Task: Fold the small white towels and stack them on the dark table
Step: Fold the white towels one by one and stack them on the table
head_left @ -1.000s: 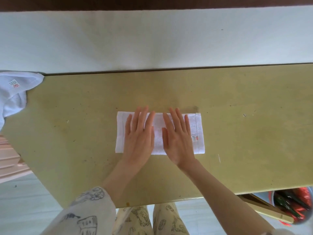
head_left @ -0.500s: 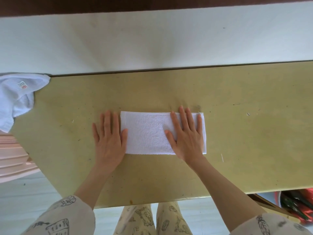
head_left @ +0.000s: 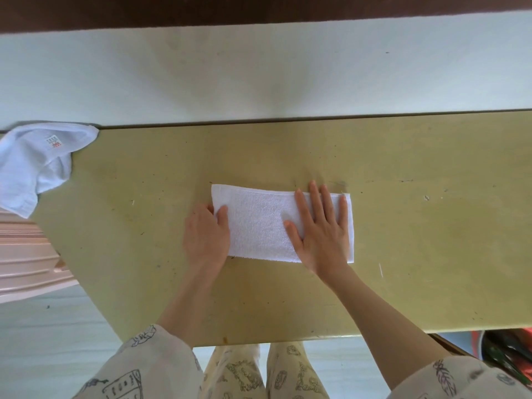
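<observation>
A small white towel (head_left: 259, 223), folded into a long strip, lies flat in the middle of the olive-yellow table (head_left: 417, 226). My left hand (head_left: 205, 234) pinches the towel's left end, thumb on top and fingers curled under the edge. My right hand (head_left: 321, 228) lies flat with fingers spread on the towel's right half, pressing it down. A second, unfolded white towel (head_left: 37, 162) with a red label hangs crumpled over the table's far left corner.
A pale wall or board (head_left: 259, 76) runs along the table's far edge. Pink slatted furniture (head_left: 26, 263) stands left of the table. A red container with dark items (head_left: 506, 352) sits under the table's front right edge.
My left hand slid off the towel's middle to the table beside it, then closed on the towel's left end. My right hand shifted right and stays flat on the towel.
</observation>
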Tool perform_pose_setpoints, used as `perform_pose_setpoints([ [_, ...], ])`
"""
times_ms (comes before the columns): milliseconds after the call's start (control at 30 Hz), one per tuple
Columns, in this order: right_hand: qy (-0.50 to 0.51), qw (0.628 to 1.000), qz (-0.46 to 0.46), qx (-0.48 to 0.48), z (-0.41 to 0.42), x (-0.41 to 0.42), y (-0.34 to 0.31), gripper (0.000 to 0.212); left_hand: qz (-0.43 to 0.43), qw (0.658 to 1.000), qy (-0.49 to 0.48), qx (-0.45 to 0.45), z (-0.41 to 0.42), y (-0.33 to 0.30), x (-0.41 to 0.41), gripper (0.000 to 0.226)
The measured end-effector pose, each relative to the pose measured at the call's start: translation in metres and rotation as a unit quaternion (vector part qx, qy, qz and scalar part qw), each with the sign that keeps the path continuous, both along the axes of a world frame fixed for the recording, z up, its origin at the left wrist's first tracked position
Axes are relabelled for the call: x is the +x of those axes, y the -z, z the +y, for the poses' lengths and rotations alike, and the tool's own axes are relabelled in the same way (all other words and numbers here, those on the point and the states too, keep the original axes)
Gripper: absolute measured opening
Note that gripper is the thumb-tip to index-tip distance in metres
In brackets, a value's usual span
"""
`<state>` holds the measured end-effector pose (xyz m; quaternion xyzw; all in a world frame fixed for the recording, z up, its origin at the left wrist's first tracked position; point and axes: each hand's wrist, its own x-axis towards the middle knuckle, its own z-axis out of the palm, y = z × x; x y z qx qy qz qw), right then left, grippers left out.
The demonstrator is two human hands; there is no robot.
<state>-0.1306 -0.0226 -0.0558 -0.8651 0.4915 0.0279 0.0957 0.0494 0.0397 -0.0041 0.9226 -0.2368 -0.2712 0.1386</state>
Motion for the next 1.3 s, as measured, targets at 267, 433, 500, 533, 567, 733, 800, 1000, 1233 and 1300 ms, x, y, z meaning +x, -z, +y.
perform_pose_setpoints([
  [267, -0.003, 1.0, 0.002, -0.001, 0.0, -0.001, 0.002, 0.062, 0.116, 0.986, -0.102, -0.057, 0.008, -0.001, 0.006, 0.036],
  [433, 0.007, 1.0, -0.011, 0.001, -0.003, 0.003, -0.001, 0.062, 0.068, 0.99, -0.078, -0.098, 0.005, -0.001, 0.004, 0.026],
  [500, 0.009, 0.999, -0.05, 0.004, -0.009, 0.008, -0.004, 0.06, 0.041, 0.988, -0.066, -0.132, -0.001, -0.007, 0.007, 0.023],
  [533, 0.008, 0.996, -0.087, 0.01, -0.013, 0.011, -0.007, 0.058, 0.025, 0.986, -0.058, -0.151, -0.004, -0.012, 0.008, 0.022],
  [567, 0.009, 0.991, -0.134, 0.021, -0.016, 0.013, -0.011, 0.055, 0.008, 0.984, -0.049, -0.171, -0.008, -0.018, 0.007, 0.02],
  [733, 0.191, 0.91, -0.363, 0.067, -0.019, -0.004, -0.048, 0.028, -0.015, 0.975, 0.012, -0.221, -0.024, -0.046, -0.017, 0.012],
  [800, 0.307, 0.85, -0.4, 0.154, -0.018, -0.018, -0.06, 0.024, -0.016, 0.973, 0.059, -0.22, -0.03, -0.049, -0.036, 0.014],
  [1000, 0.397, 0.764, -0.39, 0.327, -0.026, -0.041, -0.056, 0.029, 0.01, 0.969, 0.192, -0.158, -0.051, -0.025, -0.095, 0.024],
  [1233, 0.403, 0.741, -0.396, 0.362, -0.029, -0.046, -0.047, 0.031, 0.036, 0.964, 0.246, -0.095, -0.061, -0.012, -0.127, 0.03],
  [1300, 0.398, 0.741, -0.394, 0.371, -0.031, -0.047, -0.048, 0.029, 0.039, 0.963, 0.252, -0.088, -0.062, -0.011, -0.131, 0.032],
])
